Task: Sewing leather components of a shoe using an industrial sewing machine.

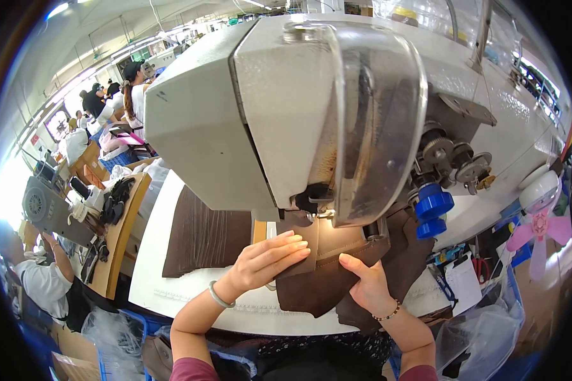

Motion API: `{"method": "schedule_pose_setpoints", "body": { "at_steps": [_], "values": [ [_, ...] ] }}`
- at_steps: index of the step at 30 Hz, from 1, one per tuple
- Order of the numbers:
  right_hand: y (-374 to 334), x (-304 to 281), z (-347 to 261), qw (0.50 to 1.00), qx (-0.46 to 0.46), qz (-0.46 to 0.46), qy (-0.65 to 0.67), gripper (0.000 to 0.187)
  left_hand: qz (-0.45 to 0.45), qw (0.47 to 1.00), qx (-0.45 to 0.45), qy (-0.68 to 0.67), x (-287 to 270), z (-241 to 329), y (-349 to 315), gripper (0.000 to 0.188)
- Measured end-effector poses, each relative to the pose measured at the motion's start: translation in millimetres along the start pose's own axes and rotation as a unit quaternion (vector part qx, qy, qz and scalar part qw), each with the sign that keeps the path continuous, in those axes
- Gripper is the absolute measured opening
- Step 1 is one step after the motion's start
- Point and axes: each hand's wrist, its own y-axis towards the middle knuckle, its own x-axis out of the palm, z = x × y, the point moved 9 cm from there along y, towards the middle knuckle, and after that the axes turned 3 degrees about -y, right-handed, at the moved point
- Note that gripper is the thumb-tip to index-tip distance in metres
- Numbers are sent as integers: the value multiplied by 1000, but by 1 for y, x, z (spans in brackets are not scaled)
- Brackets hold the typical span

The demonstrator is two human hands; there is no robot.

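The brown leather piece (308, 291) lies between my two hands, its upper part lit beneath the head of the sewing machine (200, 127) and its lower edge reaching back toward me over the white desk (248, 319). My left hand (265, 260) is on its left side, palm down, fingers straight and held together, laid flat over the leather without closing around it. My right hand (370, 286) is at its right side, the thumb stretched out over the top and pointing inward; the fingers are hidden, so I cannot tell how far that hand is closed or whether it pinches the edge. Left of my left hand, well apart from the piece, a stack of brown panels (203, 232) rests on the desk. Beyond my right hand, more brown leather (414, 254) lies to the right.
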Motion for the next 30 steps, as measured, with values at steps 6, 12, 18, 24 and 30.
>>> {"method": "schedule_pose_setpoints", "body": {
  "at_steps": [6,12,18,24,30],
  "values": [
    [-2,5,3,999,12,-16,25,39,-1,999,-29,-32,1,-2,-2,30],
    [-5,7,1,999,19,-11,30,39,-55,998,18,-5,10,5,-8,32],
    [-7,12,-1,998,30,4,51,41,-9,990,95,104,8,25,-1,20],
    [-9,-6,6,999,34,37,2,33,-5,987,99,125,7,22,-2,19],
    [-66,30,-52,397,-544,7,-739,24,-8,987,103,126,6,27,0,21]
  ]
}}
